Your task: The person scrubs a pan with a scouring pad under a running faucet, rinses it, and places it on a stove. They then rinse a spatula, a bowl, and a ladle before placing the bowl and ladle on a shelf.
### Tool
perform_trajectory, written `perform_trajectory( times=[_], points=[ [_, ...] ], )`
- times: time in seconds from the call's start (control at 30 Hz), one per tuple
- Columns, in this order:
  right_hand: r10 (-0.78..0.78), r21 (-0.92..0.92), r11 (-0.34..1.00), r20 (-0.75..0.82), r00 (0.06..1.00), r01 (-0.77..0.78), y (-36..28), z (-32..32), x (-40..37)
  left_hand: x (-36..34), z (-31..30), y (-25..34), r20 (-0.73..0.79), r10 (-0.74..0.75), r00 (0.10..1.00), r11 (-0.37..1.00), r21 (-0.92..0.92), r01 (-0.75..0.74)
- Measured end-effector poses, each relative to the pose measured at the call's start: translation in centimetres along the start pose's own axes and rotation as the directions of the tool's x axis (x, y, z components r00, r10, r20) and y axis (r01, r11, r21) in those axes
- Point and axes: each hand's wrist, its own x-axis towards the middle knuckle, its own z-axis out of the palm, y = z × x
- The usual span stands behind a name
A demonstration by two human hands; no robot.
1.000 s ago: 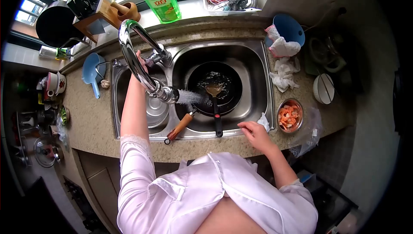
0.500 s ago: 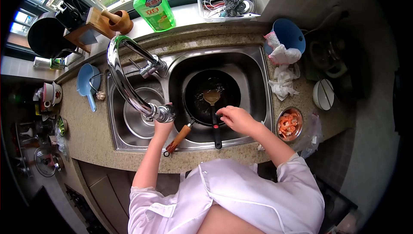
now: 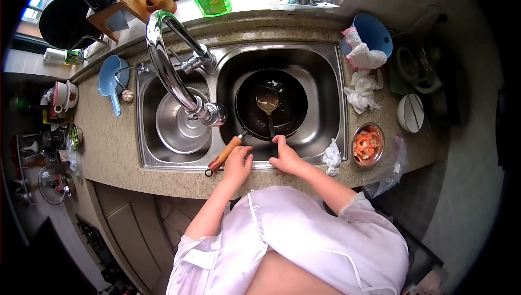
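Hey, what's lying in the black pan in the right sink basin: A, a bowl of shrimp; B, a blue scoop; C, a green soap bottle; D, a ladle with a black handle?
D: a ladle lies in the black pan, its black handle pointing toward the right hand.

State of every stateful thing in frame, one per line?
faucet: no water flowing, spout over the divider
pan: in right basin, wet
spatula: lying in pan
left hand: on pan's wooden handle, grip unclear
right hand: closed on spatula handle
steel bowl: upright in left basin
shrimp bowl: filled
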Motion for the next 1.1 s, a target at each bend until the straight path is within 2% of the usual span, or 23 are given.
perform_trajectory(
  times=[0.07,0.1,0.13,0.2,0.27,0.3,0.4,0.47,0.6,0.67,0.73,0.77,0.8,0.87,1.0,1.07,1.1],
  points=[
    [0.024,0.045,0.999,-0.021,0.999,-0.023,1.4,-0.1,0.2,-0.3,-0.2,-0.7,0.003,0.032,0.999,0.998,0.049,-0.032],
    [0.048,0.037,0.998,-0.061,0.997,-0.046,0.4,-1.3,-0.6,-0.3,-0.3,-1.0,-0.071,0.158,0.985,0.986,0.06,-0.154],
    [-0.033,-0.034,0.999,-0.184,0.982,0.027,1.2,-2.1,-1.0,-0.4,-0.4,-1.4,-0.069,0.161,0.984,0.986,0.056,-0.158],
    [0.119,-0.134,0.978,-0.269,0.956,-0.159,0.7,-5.6,-1.6,-0.7,-1.4,-1.1,-0.078,0.09,0.993,0.996,-0.012,-0.091],
    [0.093,-0.132,0.98,-0.365,0.926,-0.15,1.8,-8.4,-2.1,-1.1,-1.9,-1.9,-0.089,0.14,0.986,0.99,0.003,-0.14],
    [0.068,-0.207,0.967,-0.346,0.936,-0.147,1.6,-9.7,-2.3,-1.2,-2.3,-1.9,-0.091,0.176,0.98,0.984,0.054,-0.172],
    [0.005,-0.423,0.877,-0.467,0.884,-0.229,-1.8,-10.5,-3.4,-1.8,-3.3,-2.2,-0.09,0.217,0.972,0.972,0.109,-0.207],
    [0.025,-0.425,0.87,-0.469,0.883,-0.25,-1.5,-9.6,-1.7,-2.1,-3.7,-2.5,-0.09,0.214,0.973,0.973,0.107,-0.204],
    [-0.181,-0.48,0.876,-0.42,0.889,-0.048,-3.1,-5.7,0.8,-2.4,-4.6,-2.4,-0.072,0.258,0.963,0.962,0.111,-0.249],
    [-0.185,-0.491,0.871,-0.368,0.911,-0.021,-4.1,-5.3,0.2,-2.4,-4.8,-2.7,-0.042,0.281,0.959,0.957,0.092,-0.277],
    [-0.155,-0.41,0.912,-0.268,0.951,0.033,-5.6,-5.9,-1.8,-2.4,-5.1,-3.2,-0.046,0.282,0.958,0.958,0.071,-0.279],
    [-0.125,-0.405,0.914,-0.27,0.955,0.005,-5.2,-6.6,-2.6,-2.3,-5.2,-3.5,-0.051,0.281,0.958,0.959,0.049,-0.279],
    [-0.036,-0.454,0.886,-0.265,0.964,-0.092,-6.9,-8.3,-5.0,-2.3,-5.5,-3.8,-0.056,0.288,0.956,0.957,0.043,-0.286],
    [-0.013,-0.494,0.86,-0.272,0.962,-0.128,-6.0,-9.6,-5.8,-2.3,-5.8,-4.2,-0.044,0.241,0.97,0.971,0.014,-0.24],
    [-0.131,-0.511,0.858,-0.322,0.938,-0.055,-6.2,-9.4,-7.4,-2.0,-5.9,-3.8,-0.041,0.296,0.954,0.955,0.046,-0.295],
    [-0.147,-0.379,0.925,-0.424,0.893,-0.027,-6.1,-8.7,-7.8,-1.9,-5.9,-3.4,-0.039,0.358,0.933,0.932,0.074,-0.354],
    [-0.146,-0.379,0.925,-0.421,0.895,-0.027,-6.1,-8.4,-8.1,-2.1,-5.7,-3.4,-0.04,0.354,0.934,0.934,0.073,-0.351]
  ],
)
